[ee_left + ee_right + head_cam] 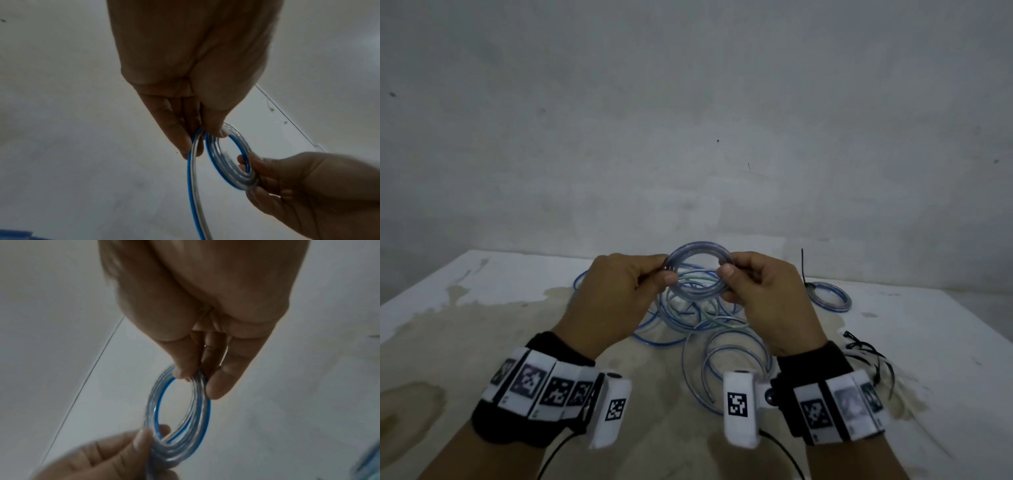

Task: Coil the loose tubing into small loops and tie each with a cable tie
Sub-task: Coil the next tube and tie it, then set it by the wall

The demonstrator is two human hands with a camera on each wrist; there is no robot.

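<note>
A small coil of clear tubing with a blue stripe [698, 251] [230, 164] [179, 412] is held up above the table between both hands. My left hand [654, 274] [197, 139] pinches its left side, and a loose tail of tubing [193, 186] runs down from those fingers. My right hand [729, 274] [195, 379] pinches the coil's right side between thumb and fingers. Below lies a tangle of loose tubing [702, 325]. A finished coil [830, 296] with a black cable tie [804, 270] sits at the back right.
The white table [465, 308] carries brownish stains. A bunch of black cable ties [869, 356] lies just right of my right wrist. A grey wall [688, 120] rises behind the table's far edge.
</note>
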